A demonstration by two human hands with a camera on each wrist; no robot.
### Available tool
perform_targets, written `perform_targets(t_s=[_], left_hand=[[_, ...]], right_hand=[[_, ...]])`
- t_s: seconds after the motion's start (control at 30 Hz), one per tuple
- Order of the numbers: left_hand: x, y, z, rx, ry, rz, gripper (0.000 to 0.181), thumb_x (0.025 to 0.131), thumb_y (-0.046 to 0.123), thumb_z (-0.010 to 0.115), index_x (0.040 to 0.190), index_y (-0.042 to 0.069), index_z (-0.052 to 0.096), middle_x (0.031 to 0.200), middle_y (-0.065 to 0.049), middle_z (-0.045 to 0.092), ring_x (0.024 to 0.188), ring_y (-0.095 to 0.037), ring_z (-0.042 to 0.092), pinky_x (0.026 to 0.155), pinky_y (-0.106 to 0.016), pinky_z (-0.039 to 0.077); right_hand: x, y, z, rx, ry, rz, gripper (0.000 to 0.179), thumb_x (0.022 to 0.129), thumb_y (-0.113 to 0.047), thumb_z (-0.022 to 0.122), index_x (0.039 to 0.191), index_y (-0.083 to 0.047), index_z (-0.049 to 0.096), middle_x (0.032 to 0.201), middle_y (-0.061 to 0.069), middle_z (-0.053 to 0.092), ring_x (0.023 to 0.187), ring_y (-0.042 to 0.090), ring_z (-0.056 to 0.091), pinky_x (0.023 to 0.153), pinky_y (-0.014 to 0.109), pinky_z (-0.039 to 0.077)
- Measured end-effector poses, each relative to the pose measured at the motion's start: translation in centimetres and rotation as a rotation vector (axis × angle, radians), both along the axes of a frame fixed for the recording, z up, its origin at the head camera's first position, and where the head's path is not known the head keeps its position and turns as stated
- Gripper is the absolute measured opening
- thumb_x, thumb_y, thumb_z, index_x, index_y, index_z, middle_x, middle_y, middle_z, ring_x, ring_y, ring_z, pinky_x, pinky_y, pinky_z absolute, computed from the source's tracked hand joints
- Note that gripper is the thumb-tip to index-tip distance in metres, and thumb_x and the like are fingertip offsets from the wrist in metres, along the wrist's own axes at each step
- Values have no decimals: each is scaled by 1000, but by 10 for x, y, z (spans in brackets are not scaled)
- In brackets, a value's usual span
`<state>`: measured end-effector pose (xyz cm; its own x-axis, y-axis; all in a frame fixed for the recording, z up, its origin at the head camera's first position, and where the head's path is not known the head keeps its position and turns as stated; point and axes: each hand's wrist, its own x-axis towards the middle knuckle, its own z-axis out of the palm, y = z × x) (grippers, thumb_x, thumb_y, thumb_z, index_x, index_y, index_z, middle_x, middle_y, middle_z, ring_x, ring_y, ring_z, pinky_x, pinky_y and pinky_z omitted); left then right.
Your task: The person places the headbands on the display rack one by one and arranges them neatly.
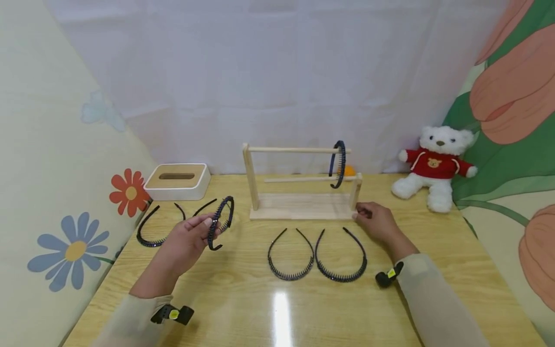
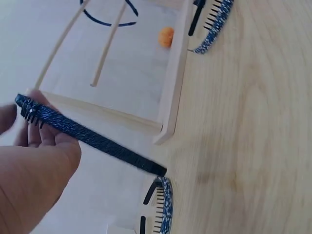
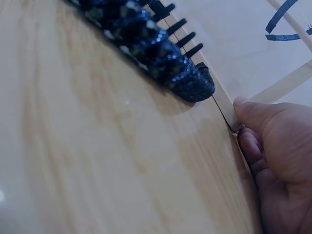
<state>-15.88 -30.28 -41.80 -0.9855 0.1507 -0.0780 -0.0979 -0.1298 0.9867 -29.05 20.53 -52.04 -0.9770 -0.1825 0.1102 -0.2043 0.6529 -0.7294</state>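
My left hand [image 1: 184, 243] holds a dark toothed headband [image 1: 210, 238] between thumb and fingers, raised over the left part of the table. In the left wrist view its free end points toward the table. My right hand [image 1: 379, 224] pinches the front right corner of the base of a wooden rack [image 1: 299, 207], thumb on the edge and fingers curled beside it. Another headband [image 1: 341, 166] hangs at the right end of the rack's upper rod [image 1: 295, 150]. Two headbands, a left one [image 1: 290, 276] and a right one [image 1: 342, 278], lie in front of the rack.
Behind my left hand lie a headband [image 1: 149, 243] and a partly hidden one [image 1: 204, 206]. A white tissue box [image 1: 178, 193] with a wooden top stands back left. A white teddy bear [image 1: 440, 164] in a red sweater sits back right. An orange ball [image 1: 349, 171] shows behind the rack.
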Motion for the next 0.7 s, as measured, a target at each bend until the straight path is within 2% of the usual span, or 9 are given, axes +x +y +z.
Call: perform_targets(t_s=[0.2, 0.33, 0.5, 0.6, 0.7], left_hand=[[-6, 2, 0, 198, 26, 113, 34, 117, 10, 48, 122, 22, 79, 115, 5, 74, 103, -7, 67, 94, -20, 55], [-10, 8, 13, 342, 68, 199, 31, 115, 8, 51, 121, 17, 80, 116, 2, 74, 103, -9, 67, 94, -19, 54], [-21, 24, 49, 528, 193, 278, 23, 112, 4, 58, 121, 6, 79, 110, -6, 76, 96, -14, 70, 90, -20, 57], [-30, 38, 75, 616, 266, 285, 20, 110, 2, 60, 121, 1, 76, 110, -11, 74, 94, -18, 69, 89, -23, 59], [-39, 51, 101, 664, 341, 287, 18, 108, 2, 63, 121, -2, 74, 108, -13, 73, 93, -20, 68, 88, -25, 60]], right_hand=[[1, 0, 0, 7, 2, -1, 40, 105, -18, 75, 138, 3, 70, 121, 21, 75, 111, 36, 73, 101, 53, 61], [0, 0, 0, 18, 4, 0, 39, 105, -19, 74, 138, 2, 70, 122, 21, 74, 112, 36, 72, 103, 54, 60], [-1, 0, 1, 23, -9, 3, 41, 106, -19, 73, 141, 2, 68, 125, 22, 74, 115, 37, 72, 105, 55, 59], [0, 0, 2, 22, -19, 1, 43, 107, -20, 73, 143, 2, 67, 127, 22, 73, 116, 37, 71, 105, 56, 59], [1, 0, 2, 19, -30, 2, 43, 107, -20, 72, 143, 2, 67, 127, 22, 73, 117, 37, 71, 106, 56, 59]])
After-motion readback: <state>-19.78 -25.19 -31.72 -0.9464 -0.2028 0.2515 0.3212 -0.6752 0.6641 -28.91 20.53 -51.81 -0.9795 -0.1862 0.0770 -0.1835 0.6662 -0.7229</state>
